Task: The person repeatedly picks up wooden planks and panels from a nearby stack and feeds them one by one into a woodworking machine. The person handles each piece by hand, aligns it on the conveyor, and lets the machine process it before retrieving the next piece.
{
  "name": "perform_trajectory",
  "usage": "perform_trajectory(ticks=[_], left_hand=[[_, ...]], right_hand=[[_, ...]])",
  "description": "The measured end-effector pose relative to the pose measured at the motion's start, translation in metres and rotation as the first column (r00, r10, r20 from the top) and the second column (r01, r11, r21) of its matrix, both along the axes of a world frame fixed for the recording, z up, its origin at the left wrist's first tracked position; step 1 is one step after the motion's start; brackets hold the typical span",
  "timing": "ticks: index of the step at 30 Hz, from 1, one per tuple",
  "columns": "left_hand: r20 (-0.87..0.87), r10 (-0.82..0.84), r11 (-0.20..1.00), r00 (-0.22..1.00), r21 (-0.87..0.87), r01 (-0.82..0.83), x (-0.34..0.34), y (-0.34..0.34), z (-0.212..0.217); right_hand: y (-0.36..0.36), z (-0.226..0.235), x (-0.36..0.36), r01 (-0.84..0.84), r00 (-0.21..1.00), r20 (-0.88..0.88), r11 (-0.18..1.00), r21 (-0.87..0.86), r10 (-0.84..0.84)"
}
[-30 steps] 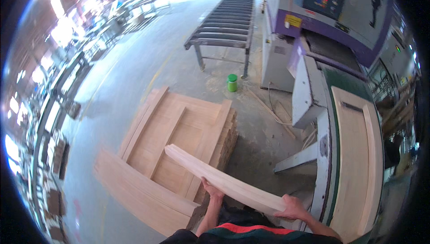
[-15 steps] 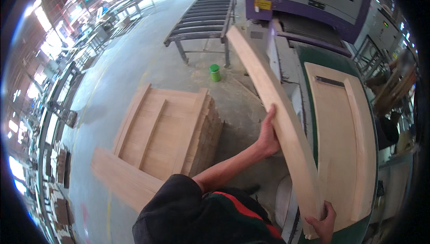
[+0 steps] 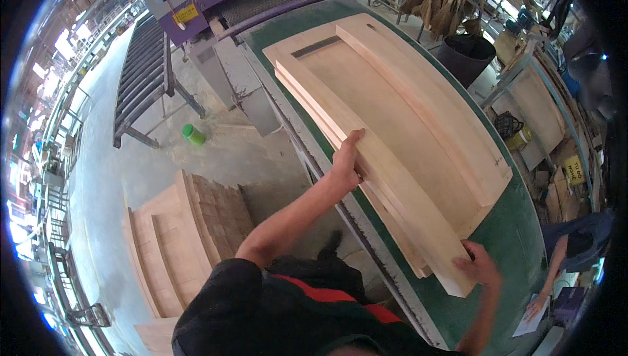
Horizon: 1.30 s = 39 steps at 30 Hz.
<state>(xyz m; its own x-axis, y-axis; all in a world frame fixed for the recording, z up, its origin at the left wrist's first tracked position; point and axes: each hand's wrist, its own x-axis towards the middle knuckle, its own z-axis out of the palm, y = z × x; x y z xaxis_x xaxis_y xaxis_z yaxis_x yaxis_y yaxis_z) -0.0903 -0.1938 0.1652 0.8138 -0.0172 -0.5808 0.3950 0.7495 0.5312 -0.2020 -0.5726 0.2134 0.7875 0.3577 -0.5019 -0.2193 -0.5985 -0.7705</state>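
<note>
A long pale wooden board [image 3: 409, 192] lies lengthwise along the left side of a wide wooden panel [image 3: 386, 107]. My left hand [image 3: 347, 160] is closed on the board's left edge near its middle, thumb on top. At the near end, my right hand [image 3: 479, 264] grips the same board by its right edge. Whether the board rests fully on the panel I cannot tell. A similar strip [image 3: 418, 107] lies along the panel's right side. Across the panel's far end sits a thin dark bar [image 3: 316, 47]. The panel is on a green belt [image 3: 504, 238].
The belt leads to a purple and grey machine [image 3: 261, 3]. A stack of wooden panels [image 3: 173, 245] stands on the floor at left, a green canister [image 3: 193, 134] and roller conveyor [image 3: 144, 75] beyond. At right are a black bin [image 3: 464, 58] and another person's hand [image 3: 538, 305] on paper.
My view has turned right. Both hands have swung the board over the belt and brought it down along the panel's left side; before, it was raised left of the panel.
</note>
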Motion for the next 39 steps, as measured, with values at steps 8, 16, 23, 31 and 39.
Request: perform_trajectory(ticks=[8,16,23,31,39], left_hand=[[-0.072,-0.083,0.957,0.994,0.274,0.1,0.075,0.017,-0.001],[-0.16,-0.041,0.857,0.986,0.502,0.117,0.166,0.032,-0.038],[-0.037,-0.364,0.873,0.931,0.335,0.355,0.171,0.046,-0.019],[0.334,-0.718,0.071,0.61,0.908,-0.412,0.297,0.185,0.003],[-0.102,-0.849,-0.205,0.518,0.968,-0.147,0.444,0.302,-0.052]], right_hand=[[0.025,-0.021,0.033,-0.071,0.942,0.327,0.997,-0.008,0.07],[0.106,-0.014,0.017,0.099,0.532,0.785,0.897,-0.431,0.318],[0.099,-0.071,0.049,0.439,0.653,0.716,0.647,-0.624,0.247],[0.127,-0.083,0.058,0.589,0.763,0.641,0.493,-0.64,-0.08],[0.127,-0.058,0.085,0.637,0.768,0.608,0.341,-0.692,-0.202]])
